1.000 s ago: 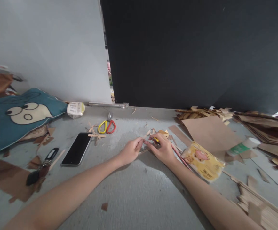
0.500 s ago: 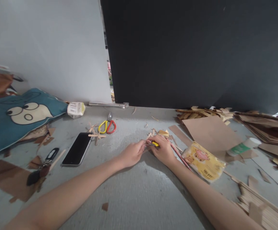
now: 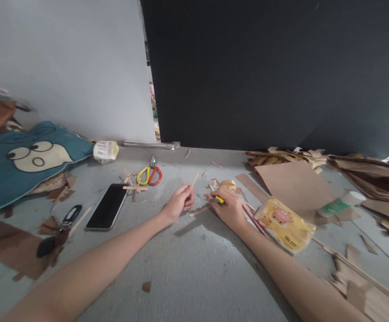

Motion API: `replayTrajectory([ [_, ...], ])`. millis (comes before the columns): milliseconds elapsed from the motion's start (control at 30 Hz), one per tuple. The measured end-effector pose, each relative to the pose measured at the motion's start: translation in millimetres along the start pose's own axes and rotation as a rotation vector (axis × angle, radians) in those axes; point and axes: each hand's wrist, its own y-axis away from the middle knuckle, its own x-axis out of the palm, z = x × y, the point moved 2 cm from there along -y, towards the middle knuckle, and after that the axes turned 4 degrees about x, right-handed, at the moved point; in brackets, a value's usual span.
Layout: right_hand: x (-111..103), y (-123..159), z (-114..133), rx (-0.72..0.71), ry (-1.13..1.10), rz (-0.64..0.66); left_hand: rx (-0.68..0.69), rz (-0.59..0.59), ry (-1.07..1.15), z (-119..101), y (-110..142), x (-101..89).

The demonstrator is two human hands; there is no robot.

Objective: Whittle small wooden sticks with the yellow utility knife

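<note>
The left hand has moved away from the right hand; half a second ago their fingertips met. The left hand now pinches a thin wooden stick, its tip pointing up and away. The right hand is closed around a yellow-handled tool, and a flat wooden stick now shows between the hands, on the counter.

The near middle of the counter, between the forearms, is open apart from a small brown scrap. The phone and the red-and-yellow-handled scissors border the space on the left; the yellow packet lies just beside the right forearm.

The right fingers cover part of the tool, and its working end is too small to make out. The flat stick's far end is hidden by the right hand. The teal cushion is cut off at the left edge.
</note>
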Motion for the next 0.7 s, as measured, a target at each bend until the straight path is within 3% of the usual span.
replayTrajectory([
  [167,-0.4,5.1,4.4,0.109,0.027,0.043,-0.064,0.009,0.185,-5.4,-2.1,-5.1],
  [433,-3.0,3.2,15.5,-0.019,0.065,0.144,-0.157,-0.068,0.381,-11.5,-2.2,-8.1],
  [700,0.7,6.1,12.0,-0.055,0.148,0.199,-0.177,-0.126,0.353,-10.7,-2.3,-9.2],
])
